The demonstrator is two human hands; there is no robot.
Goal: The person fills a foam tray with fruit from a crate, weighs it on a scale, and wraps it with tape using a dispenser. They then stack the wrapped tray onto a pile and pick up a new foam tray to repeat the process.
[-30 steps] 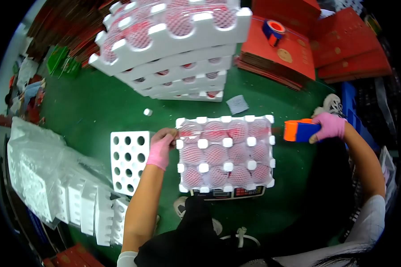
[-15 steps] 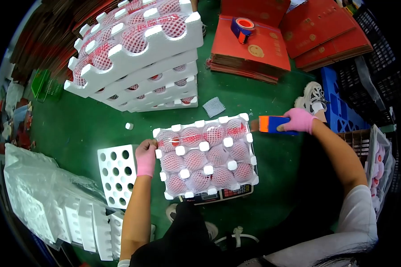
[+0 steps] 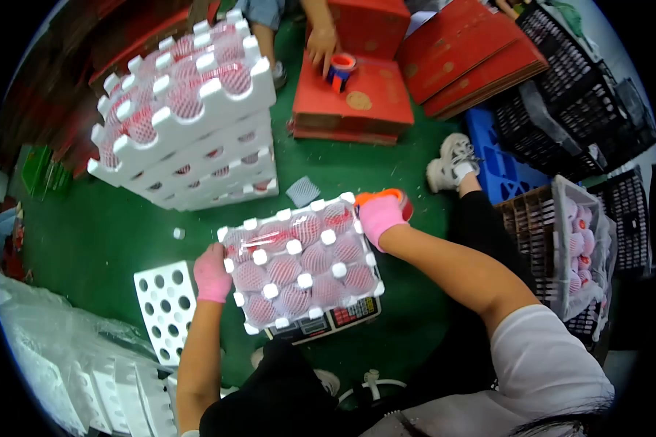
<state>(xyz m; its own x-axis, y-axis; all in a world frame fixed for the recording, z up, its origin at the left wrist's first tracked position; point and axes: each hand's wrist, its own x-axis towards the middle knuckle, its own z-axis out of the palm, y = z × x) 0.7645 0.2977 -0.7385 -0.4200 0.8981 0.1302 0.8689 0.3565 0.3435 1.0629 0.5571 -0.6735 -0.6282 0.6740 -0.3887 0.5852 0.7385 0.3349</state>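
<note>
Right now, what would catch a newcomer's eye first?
A foam tray of net-wrapped fruit sits centre on a scale; the left hand touches its left edge, the right hand holds a tape dispenser at its far right corner. A stack of filled trays stands upper left.

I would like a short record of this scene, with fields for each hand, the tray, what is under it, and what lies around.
left hand: pink glove, against the left edge of the foam tray
right hand: pink glove, gripping an orange tape dispenser at the tray's far right corner
tray contents: net-wrapped fruit
under tray: scale
nearby: stack of filled trays beyond; holed foam sheet at left; another person's hand by a tape roll on red cartons
</note>
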